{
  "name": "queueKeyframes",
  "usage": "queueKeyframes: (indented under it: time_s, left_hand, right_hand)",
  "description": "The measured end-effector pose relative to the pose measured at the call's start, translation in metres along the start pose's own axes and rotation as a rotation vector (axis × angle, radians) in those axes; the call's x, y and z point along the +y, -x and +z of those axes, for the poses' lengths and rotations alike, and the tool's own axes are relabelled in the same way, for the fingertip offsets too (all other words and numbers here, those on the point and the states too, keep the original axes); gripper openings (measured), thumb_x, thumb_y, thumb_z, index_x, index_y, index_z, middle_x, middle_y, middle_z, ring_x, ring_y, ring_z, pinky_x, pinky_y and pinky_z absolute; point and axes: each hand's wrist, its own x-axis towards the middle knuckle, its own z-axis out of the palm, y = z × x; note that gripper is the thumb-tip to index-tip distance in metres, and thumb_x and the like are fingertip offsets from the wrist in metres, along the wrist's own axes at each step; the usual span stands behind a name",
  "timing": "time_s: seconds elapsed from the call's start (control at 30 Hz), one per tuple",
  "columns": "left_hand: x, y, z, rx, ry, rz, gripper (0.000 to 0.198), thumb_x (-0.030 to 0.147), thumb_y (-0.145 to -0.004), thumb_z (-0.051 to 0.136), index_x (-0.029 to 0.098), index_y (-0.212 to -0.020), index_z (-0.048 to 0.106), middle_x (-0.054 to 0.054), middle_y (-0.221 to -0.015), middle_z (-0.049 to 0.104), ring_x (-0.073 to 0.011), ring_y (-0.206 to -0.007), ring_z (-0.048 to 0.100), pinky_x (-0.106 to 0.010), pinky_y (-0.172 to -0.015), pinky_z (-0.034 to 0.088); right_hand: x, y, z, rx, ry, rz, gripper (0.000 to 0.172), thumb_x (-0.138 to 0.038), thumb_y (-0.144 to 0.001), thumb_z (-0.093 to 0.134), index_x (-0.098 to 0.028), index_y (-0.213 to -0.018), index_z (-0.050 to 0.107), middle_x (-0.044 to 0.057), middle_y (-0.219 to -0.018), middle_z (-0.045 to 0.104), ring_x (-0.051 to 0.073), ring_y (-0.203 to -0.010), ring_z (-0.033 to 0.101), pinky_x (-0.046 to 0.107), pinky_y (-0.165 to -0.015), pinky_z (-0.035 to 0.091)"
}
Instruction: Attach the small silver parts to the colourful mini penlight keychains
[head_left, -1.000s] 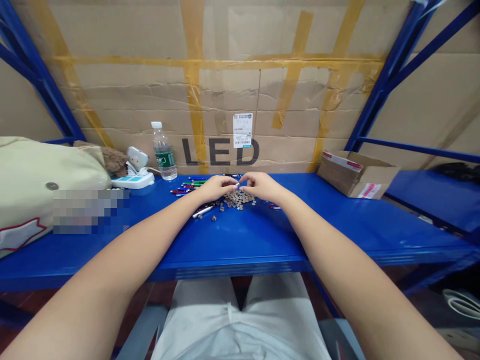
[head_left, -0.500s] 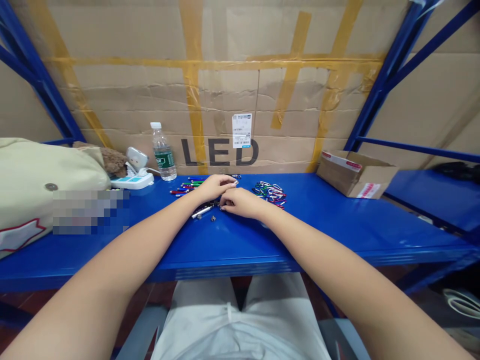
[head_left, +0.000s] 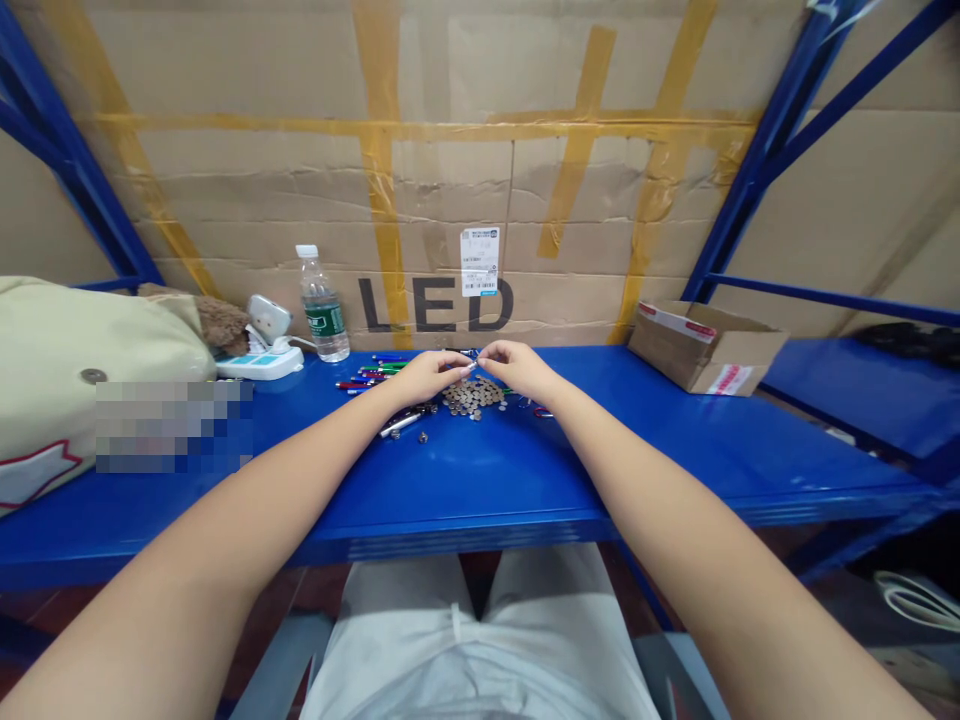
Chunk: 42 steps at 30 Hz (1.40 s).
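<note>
My left hand (head_left: 431, 377) is closed, thumb and fingertips pinching a small shiny metal piece too tiny to name. Against its tip, the fingers of my right hand (head_left: 521, 370) are also pinched, perhaps on the same piece; what they hold is partly hidden. Just below both hands lies a pile of small silvery discs like button cells (head_left: 474, 398). Left of my left hand are several slim coloured metal tubes (head_left: 369, 379). Silver and black tubes (head_left: 403, 424) and small round metal parts (head_left: 424, 437) lie under its wrist. Carabiner clips (head_left: 543, 412) show beside my right wrist, mostly covered.
At the back left stand a water bottle (head_left: 324, 315) and a white power strip (head_left: 262, 362) with a plugged-in charger. A pale bag (head_left: 90, 340) lies at the left. An open cardboard box (head_left: 694, 345) sits back right on the blue table (head_left: 465, 480).
My right hand has moved up from low over the table to my left fingertips. The disc pile now shows, while my right hand and wrist cover most of the carabiners.
</note>
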Motion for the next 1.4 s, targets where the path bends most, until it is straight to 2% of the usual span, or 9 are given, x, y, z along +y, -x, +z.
queueKeyframes:
  time_s: [0.27, 0.47, 0.67, 0.73, 0.83, 1.0, 1.1, 1.27, 1.4]
  left_hand:
    - [0.001, -0.001, 0.000, 0.019, -0.099, 0.004, 0.034, 0.039, -0.087, 0.048, 0.016, -0.107, 0.065, -0.007, -0.109, 0.068, -0.0200, -0.096, 0.061, -0.031, -0.087, 0.045]
    - [0.008, 0.001, 0.000, 0.011, -0.201, 0.048, 0.032, 0.039, -0.086, 0.048, 0.018, -0.100, 0.068, -0.006, -0.103, 0.070, -0.0199, -0.095, 0.061, -0.028, -0.083, 0.044]
    - [0.008, 0.003, -0.001, -0.065, -0.129, -0.046, 0.032, 0.038, -0.085, 0.050, 0.016, -0.099, 0.069, -0.005, -0.089, 0.071, -0.0180, -0.075, 0.061, -0.029, -0.070, 0.045]
    - [0.008, 0.004, -0.002, -0.054, -0.109, -0.007, 0.030, 0.036, -0.085, 0.052, 0.016, -0.101, 0.068, -0.005, -0.093, 0.071, -0.0183, -0.080, 0.062, -0.029, -0.074, 0.046]
    - [0.009, 0.003, -0.004, 0.011, -0.188, 0.202, 0.026, 0.032, -0.086, 0.053, 0.017, -0.101, 0.068, -0.007, -0.097, 0.069, -0.0180, -0.090, 0.062, -0.029, -0.081, 0.046]
    - [0.006, -0.001, -0.005, 0.130, -0.300, 0.487, 0.025, 0.033, -0.089, 0.052, 0.018, -0.101, 0.068, -0.008, -0.095, 0.068, -0.0167, -0.089, 0.062, -0.029, -0.081, 0.047]
    - [0.001, -0.002, -0.005, 0.153, -0.218, 0.378, 0.027, 0.036, -0.088, 0.054, 0.018, -0.102, 0.068, -0.007, -0.095, 0.069, -0.0167, -0.088, 0.062, -0.029, -0.081, 0.048]
    - [-0.002, 0.000, -0.006, 0.041, 0.063, 0.050, 0.035, 0.040, -0.087, 0.052, 0.015, -0.108, 0.065, -0.006, -0.094, 0.070, -0.0144, -0.076, 0.062, -0.028, -0.074, 0.049]
    - [0.001, 0.001, -0.004, 0.076, 0.053, 0.049, 0.035, 0.040, -0.085, 0.055, 0.015, -0.108, 0.066, -0.006, -0.098, 0.070, -0.0157, -0.081, 0.063, -0.029, -0.077, 0.049]
  right_hand:
    - [-0.001, 0.004, 0.001, -0.079, 0.195, -0.031, 0.016, -0.026, -0.081, 0.055, -0.014, -0.085, 0.065, 0.004, -0.079, 0.067, 0.013, -0.069, 0.056, 0.023, -0.064, 0.040]
    - [-0.021, 0.011, -0.007, -0.115, 0.566, -0.236, 0.012, -0.018, -0.081, 0.052, -0.016, -0.082, 0.065, 0.006, -0.081, 0.067, 0.016, -0.072, 0.056, 0.025, -0.064, 0.034]
    - [-0.038, 0.015, -0.011, -0.213, 0.826, -0.398, 0.020, -0.014, -0.084, 0.045, -0.014, -0.077, 0.063, 0.011, -0.085, 0.067, 0.019, -0.076, 0.057, 0.029, -0.066, 0.030]
    - [-0.036, 0.016, -0.013, -0.217, 0.732, -0.388, 0.016, -0.015, -0.082, 0.048, -0.014, -0.074, 0.061, 0.009, -0.080, 0.065, 0.017, -0.072, 0.055, 0.029, -0.065, 0.031]
    - [-0.028, 0.015, -0.016, -0.196, 0.381, -0.223, 0.008, -0.017, -0.078, 0.052, -0.016, -0.073, 0.058, 0.004, -0.071, 0.061, 0.014, -0.064, 0.051, 0.026, -0.060, 0.033]
    - [-0.016, 0.015, -0.019, -0.348, -0.166, 0.059, 0.014, -0.027, -0.082, 0.050, -0.018, -0.071, 0.050, -0.003, -0.058, 0.047, 0.010, -0.054, 0.043, 0.024, -0.054, 0.034]
    - [-0.015, 0.012, -0.017, -0.318, -0.140, 0.022, 0.021, -0.035, -0.086, 0.047, -0.019, -0.073, 0.049, -0.003, -0.059, 0.047, 0.011, -0.054, 0.043, 0.025, -0.055, 0.035]
    - [-0.016, 0.005, -0.010, -0.070, 0.301, -0.257, 0.027, -0.034, -0.091, 0.041, -0.017, -0.075, 0.054, 0.004, -0.073, 0.058, 0.015, -0.070, 0.050, 0.027, -0.064, 0.034]
    - [-0.019, 0.007, -0.004, -0.058, 0.330, -0.203, 0.031, -0.031, -0.092, 0.037, -0.017, -0.070, 0.054, 0.004, -0.070, 0.057, 0.015, -0.066, 0.049, 0.026, -0.063, 0.033]
